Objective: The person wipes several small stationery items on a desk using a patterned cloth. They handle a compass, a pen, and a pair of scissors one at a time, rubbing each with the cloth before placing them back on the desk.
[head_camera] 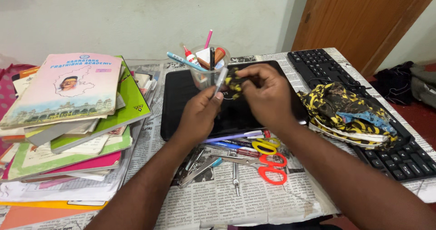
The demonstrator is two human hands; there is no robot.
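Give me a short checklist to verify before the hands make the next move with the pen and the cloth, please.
1. Left hand grips the pen: ok.
2. Right hand holds the black-and-yellow cloth against the pen: ok.
3. Plastic cup upright, close behind the hands: ok.
4. Scissors lie shut, away from the wrists: ok.
5. Pen tip capped: cannot tell.

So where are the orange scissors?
In the head view, the orange scissors lie on the newspaper near the table's front, under the right forearm, beside the yellow scissors and pens.
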